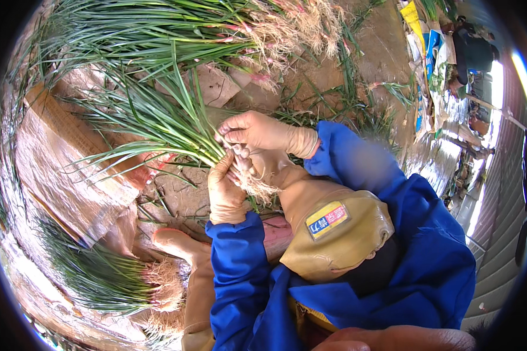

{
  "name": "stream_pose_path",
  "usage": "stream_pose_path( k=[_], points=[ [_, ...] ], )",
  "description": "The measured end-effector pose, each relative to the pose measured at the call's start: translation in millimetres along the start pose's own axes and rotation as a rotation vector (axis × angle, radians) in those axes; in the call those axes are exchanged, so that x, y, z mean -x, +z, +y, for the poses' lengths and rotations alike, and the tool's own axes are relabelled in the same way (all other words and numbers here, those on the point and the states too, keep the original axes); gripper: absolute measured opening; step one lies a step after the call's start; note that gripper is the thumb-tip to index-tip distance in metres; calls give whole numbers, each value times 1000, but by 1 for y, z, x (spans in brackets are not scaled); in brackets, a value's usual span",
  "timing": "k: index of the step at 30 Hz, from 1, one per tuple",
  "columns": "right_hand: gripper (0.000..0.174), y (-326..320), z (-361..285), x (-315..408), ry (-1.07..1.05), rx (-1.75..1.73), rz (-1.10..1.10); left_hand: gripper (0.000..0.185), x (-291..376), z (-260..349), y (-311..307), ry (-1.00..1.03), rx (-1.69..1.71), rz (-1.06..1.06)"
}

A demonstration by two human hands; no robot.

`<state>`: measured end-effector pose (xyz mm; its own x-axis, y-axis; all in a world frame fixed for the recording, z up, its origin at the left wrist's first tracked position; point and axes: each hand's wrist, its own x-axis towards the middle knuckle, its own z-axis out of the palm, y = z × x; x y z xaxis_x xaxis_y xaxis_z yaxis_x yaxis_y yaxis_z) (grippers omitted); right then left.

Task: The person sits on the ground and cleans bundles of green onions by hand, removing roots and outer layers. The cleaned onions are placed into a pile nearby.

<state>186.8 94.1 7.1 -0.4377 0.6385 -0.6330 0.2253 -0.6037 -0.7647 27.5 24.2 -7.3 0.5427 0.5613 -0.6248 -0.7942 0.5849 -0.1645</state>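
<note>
Both my hands wear thin tan gloves. My left hand (pixel 226 188) is closed around the lower stems of a bunch of spring onions (pixel 189 127), whose leaves fan out to the upper left. Pale bulbs and roots hang out at the right of this grip. Just above, my right hand (pixel 257 131) has its fingers curled and pinched against the bulbs at the bunch's upper edge; exactly what lies between the fingertips is partly hidden. A large heap of spring onions (pixel 158 39) with stringy roots lies across the top.
Another spring onion pile (pixel 110 281) lies at lower left, near a woven plastic sack (pixel 70 153). My legs wear tan waterproof gear, with a boot (pixel 175 241) near the floor's loose leaves. Plastic bags (pixel 430 57) stand upper right, beside a partly visible person (pixel 472 52).
</note>
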Motion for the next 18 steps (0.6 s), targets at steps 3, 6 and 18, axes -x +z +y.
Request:
stream_pose_path(
  k=[3,6,18],
  points=[
    [15,3,4,5,-401,701,305,18,6,1,12,23,-70,45],
    [15,-22,10,4,-202,727,524,18,21,6,30,113,-42,-123],
    [22,-83,13,-24,-110,707,600,14,63,44,87,540,-181,-316]
  ],
)
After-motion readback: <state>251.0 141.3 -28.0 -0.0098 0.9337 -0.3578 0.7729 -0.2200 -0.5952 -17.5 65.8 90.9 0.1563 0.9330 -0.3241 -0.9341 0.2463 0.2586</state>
